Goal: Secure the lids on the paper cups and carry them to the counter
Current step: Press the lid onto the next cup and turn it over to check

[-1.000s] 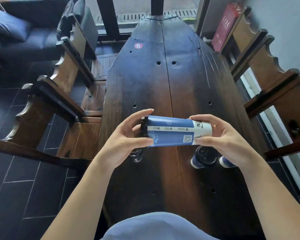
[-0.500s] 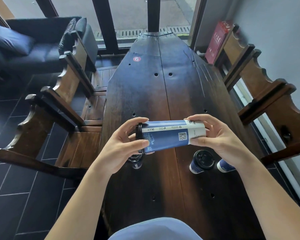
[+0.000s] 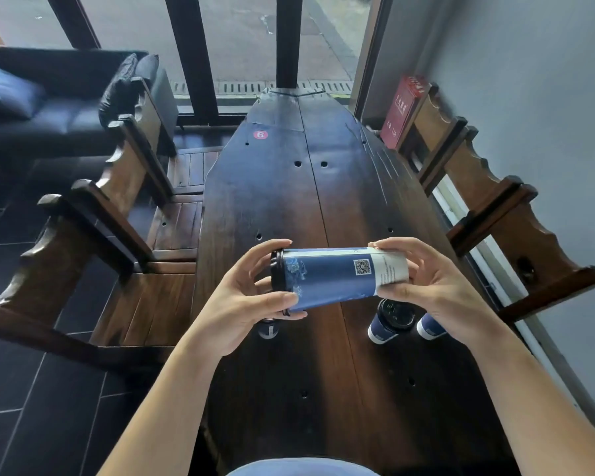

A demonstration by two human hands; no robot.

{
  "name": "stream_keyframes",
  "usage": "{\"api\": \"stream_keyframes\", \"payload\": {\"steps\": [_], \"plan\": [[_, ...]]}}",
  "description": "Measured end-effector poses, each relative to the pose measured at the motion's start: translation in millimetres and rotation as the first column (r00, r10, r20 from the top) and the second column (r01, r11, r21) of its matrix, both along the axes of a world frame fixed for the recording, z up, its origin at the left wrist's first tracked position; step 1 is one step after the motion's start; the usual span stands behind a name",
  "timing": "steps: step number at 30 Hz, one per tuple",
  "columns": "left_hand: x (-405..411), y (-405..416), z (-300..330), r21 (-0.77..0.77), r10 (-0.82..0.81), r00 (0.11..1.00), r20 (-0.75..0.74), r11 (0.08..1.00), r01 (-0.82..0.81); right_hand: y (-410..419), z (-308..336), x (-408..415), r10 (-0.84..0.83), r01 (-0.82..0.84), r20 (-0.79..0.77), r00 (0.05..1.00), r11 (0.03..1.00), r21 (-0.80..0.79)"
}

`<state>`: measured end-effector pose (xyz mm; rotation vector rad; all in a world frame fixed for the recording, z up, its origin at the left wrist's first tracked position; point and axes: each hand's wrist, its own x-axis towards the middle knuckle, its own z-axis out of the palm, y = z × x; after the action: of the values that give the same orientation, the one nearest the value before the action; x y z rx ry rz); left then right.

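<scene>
Gripping a lidded blue cup (image 3: pixel 337 277) sideways, left hand (image 3: pixel 244 300) at lid, right hand (image 3: pixel 437 286) at base.

Paper cups, blue: four — one held sideways (image 3: pixel 337 278), three standing on the table (image 3: pixel 323 207), at (image 3: pixel 268 328), (image 3: pixel 389 321) and (image 3: pixel 430 327). Black lids visible: two, at (image 3: pixel 277 276) and (image 3: pixel 395 312). Hands: two, left (image 3: pixel 251 304), right (image 3: pixel 437 290). Wooden benches: two, at (image 3: pixel 124 207) and (image 3: pixel 495 201). Sofa: one (image 3: pixel 49 108). Red number sticker: one (image 3: pixel 260 135). Red box: one (image 3: pixel 401 111).
</scene>
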<state>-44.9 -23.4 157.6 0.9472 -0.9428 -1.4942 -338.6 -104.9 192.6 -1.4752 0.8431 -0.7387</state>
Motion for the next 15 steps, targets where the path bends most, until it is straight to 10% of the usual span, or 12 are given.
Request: {"api": "stream_keyframes", "payload": {"steps": [15], "plan": [[12.9, 22.2, 8.0, 0.019, -0.003, 0.993, 0.12, 1.0, 0.001, 39.6, -9.5, 20.8, -0.005, -0.01, -0.167, 0.986, 0.996, -0.088]]}}
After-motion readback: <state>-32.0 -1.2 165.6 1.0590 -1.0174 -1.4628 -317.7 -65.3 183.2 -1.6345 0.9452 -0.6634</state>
